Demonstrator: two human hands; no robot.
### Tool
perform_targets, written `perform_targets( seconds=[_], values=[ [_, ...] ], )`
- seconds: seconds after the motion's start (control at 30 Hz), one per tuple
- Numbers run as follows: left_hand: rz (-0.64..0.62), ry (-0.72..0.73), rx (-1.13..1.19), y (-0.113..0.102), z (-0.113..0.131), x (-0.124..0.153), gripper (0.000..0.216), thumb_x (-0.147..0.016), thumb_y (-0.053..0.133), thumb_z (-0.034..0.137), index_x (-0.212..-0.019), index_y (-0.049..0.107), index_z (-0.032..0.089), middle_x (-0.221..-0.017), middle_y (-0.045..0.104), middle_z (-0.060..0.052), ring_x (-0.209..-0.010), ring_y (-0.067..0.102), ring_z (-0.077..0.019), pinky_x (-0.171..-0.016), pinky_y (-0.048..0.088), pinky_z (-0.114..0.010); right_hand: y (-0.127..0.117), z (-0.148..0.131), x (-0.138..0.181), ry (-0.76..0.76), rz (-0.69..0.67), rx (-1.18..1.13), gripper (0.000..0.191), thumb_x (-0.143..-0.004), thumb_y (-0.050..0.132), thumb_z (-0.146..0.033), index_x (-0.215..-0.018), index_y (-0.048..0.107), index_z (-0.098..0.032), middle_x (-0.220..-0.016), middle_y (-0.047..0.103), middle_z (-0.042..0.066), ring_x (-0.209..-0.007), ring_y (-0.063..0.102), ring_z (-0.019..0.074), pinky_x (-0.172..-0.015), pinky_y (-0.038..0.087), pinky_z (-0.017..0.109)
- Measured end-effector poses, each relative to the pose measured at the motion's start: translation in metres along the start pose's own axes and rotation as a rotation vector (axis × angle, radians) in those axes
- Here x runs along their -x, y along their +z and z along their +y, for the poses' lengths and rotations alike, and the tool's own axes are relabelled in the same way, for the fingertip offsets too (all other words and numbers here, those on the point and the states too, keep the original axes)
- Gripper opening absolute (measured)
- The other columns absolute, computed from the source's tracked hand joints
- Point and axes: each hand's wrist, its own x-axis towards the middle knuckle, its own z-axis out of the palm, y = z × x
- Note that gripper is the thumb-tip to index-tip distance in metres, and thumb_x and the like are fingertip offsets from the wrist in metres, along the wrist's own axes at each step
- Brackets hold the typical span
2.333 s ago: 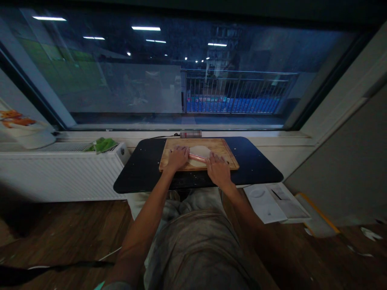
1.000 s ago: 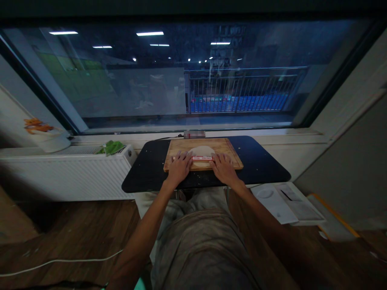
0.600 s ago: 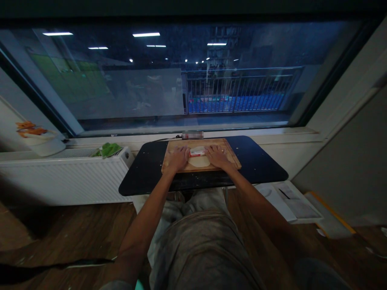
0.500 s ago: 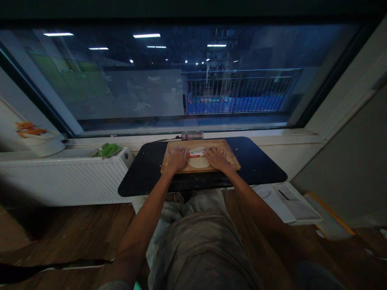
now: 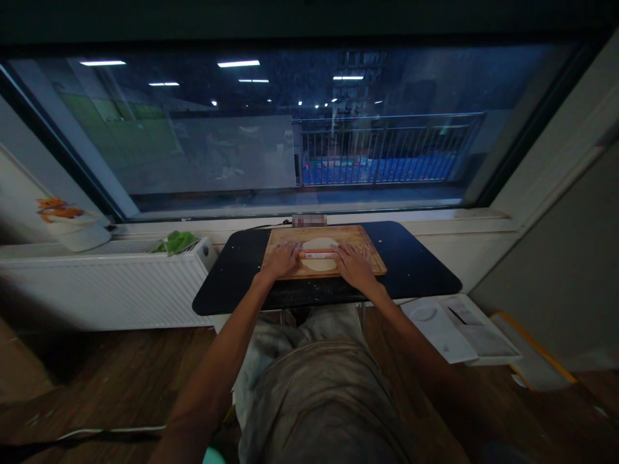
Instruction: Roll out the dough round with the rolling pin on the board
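A wooden board (image 5: 365, 245) lies on a small black table (image 5: 411, 264) under the window. On the board is a flat pale round of dough (image 5: 319, 245). Across the dough lies a reddish rolling pin (image 5: 316, 255). My left hand (image 5: 281, 259) lies flat on the pin's left end with its fingers stretched out. My right hand (image 5: 353, 264) presses flat on the right end in the same way. Both palms rest on the pin; neither hand wraps round it.
A white radiator (image 5: 97, 283) stands to the left with a green cloth (image 5: 175, 242) on top. A white bowl (image 5: 80, 233) sits on the sill at far left. Papers (image 5: 454, 325) lie on the wooden floor at right. A cable (image 5: 111, 430) crosses the floor.
The pin and both hands rolled away over the dough towards the window, then came back towards me to the dough's middle. The view has shifted slightly.
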Motion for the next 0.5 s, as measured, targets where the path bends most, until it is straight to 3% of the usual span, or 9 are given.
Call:
perform_targets(
  seconds=[0.13,0.33,0.5],
  values=[
    [0.054,-0.042,0.061,-0.005,0.008,0.014,0.052,-0.117,0.035,0.030,-0.163,0.060,0.029,-0.170,0.059,-0.006,-0.165,0.046,-0.0273,-0.136,0.037,-0.053,-0.006,-0.001,0.008,-0.011,0.016,-0.042,0.056,-0.120,0.027,-0.040,-0.162,0.063,-0.027,-0.163,0.065,0.013,-0.152,0.054,0.0348,-0.134,0.025,0.067],
    [0.056,-0.018,0.113,-0.011,0.015,0.038,0.053,-0.116,0.039,0.027,-0.166,0.057,0.028,-0.175,0.054,-0.004,-0.169,0.039,-0.0271,-0.137,0.033,-0.054,-0.010,-0.002,0.029,-0.060,0.066,-0.072,0.058,-0.121,0.026,-0.042,-0.156,0.068,-0.026,-0.159,0.069,0.014,-0.152,0.058,0.0343,-0.138,0.014,0.071],
    [0.024,-0.026,0.092,-0.011,0.011,0.030,0.054,-0.113,0.042,0.022,-0.164,0.060,0.028,-0.174,0.056,-0.005,-0.169,0.040,-0.0293,-0.136,0.035,-0.055,-0.002,0.004,0.028,-0.076,0.067,-0.049,0.058,-0.120,0.027,-0.041,-0.161,0.064,-0.021,-0.164,0.064,0.015,-0.158,0.053,0.0342,-0.139,0.013,0.070]
  ],
)
